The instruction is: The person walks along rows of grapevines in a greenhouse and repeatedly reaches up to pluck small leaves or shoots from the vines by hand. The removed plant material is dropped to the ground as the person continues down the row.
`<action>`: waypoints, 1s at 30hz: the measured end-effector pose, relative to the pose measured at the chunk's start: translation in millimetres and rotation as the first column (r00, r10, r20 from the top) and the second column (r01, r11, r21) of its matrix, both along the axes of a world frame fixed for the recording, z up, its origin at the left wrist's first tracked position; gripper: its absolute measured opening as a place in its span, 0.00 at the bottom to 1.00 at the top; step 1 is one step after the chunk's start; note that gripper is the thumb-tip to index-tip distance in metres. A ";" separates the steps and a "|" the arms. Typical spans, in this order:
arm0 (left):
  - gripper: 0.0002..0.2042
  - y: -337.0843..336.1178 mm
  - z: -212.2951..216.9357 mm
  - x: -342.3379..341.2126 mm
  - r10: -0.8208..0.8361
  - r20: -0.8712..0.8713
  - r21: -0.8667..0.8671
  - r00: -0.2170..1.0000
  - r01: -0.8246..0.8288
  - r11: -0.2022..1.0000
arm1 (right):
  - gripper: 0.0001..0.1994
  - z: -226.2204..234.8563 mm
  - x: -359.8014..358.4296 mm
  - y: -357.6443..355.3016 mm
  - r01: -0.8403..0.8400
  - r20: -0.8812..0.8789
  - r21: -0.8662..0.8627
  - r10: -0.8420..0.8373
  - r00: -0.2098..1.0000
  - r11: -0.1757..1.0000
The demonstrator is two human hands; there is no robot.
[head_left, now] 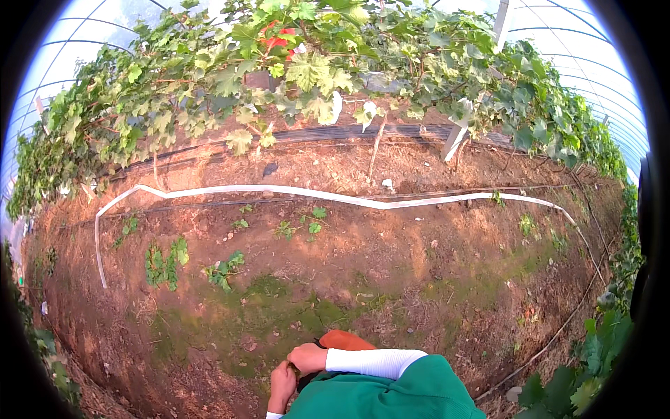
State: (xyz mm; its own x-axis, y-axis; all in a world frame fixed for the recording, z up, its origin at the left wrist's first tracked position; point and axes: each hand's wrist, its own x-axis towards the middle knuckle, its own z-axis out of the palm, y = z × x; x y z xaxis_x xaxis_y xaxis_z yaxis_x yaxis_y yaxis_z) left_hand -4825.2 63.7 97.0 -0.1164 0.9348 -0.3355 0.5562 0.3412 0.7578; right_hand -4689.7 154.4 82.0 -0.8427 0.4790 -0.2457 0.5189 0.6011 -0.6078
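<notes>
Low in front of my body, my two hands meet close together. My right hand reaches across from a white sleeve, its fingers curled inward. Just below and to the left, my left hand is closed too, its fingertips against those of the right. Something small and dark shows between the fingers, too small to name. Beside my right hand lies an orange piece, partly covered by the white sleeve; its kind is unclear. My green top fills the bottom of the view.
Leafy grapevines stand in a row ahead, with white posts among them. A white flat hose winds across the brown soil. Small green plants grow at left. More vines crowd the lower right.
</notes>
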 end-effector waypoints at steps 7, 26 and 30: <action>0.14 -5.4 -18.5 -5.3 0.004 0.009 -0.024 1.000 -0.004 1.000 | 0.09 -7.2 -6.6 -7.0 0.000 0.023 -0.046 0.001 1.000 0.999; 0.14 15.4 -40.3 3.4 -0.094 0.050 -0.212 0.994 0.103 0.972 | 0.10 -29.6 9.4 4.3 0.062 0.146 -0.218 -0.030 0.989 0.974; 0.13 34.2 -26.4 4.0 -0.194 -0.050 -0.174 0.980 0.183 0.968 | 0.11 -19.8 12.7 18.2 0.097 0.149 -0.228 -0.063 0.987 0.969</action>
